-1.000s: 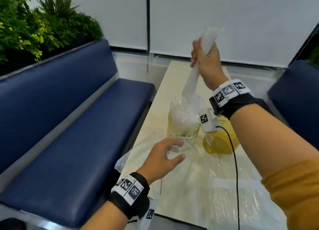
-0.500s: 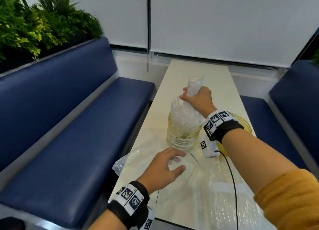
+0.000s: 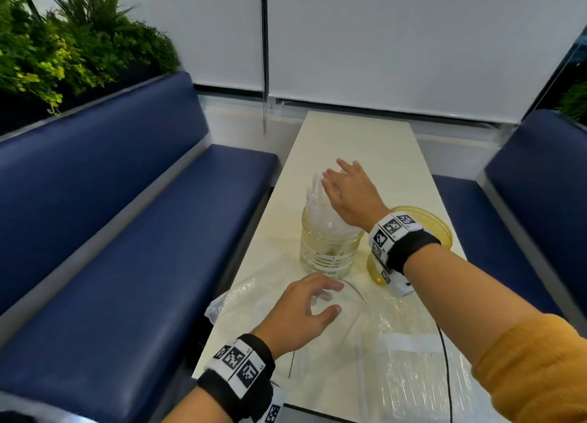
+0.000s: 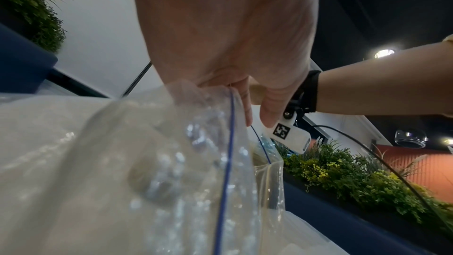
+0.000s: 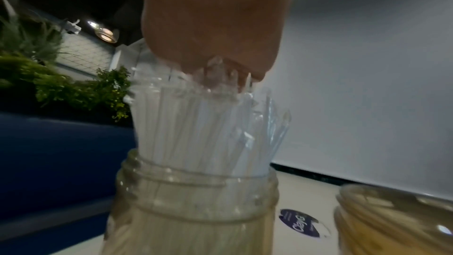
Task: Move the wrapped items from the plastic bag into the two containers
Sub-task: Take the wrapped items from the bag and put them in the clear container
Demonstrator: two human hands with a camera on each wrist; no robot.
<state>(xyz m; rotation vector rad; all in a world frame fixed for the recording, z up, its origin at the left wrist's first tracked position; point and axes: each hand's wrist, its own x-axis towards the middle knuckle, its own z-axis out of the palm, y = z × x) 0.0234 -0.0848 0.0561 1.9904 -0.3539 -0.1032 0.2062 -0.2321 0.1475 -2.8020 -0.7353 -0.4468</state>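
While our left hand [image 3: 303, 311] pinches the open mouth of the bag [image 3: 397, 359] on the table [image 3: 355, 143], our right hand [image 3: 349, 194] lies flat, fingers straight, on the tips of the wrapped items [image 3: 320, 213]. These stand upright and packed in the clear jar [image 3: 328, 251]. Just right of it stands the yellow jar [image 3: 444, 232]; our wrist hides most of it, so we cannot tell what it holds. What the bag holds is blurred too.
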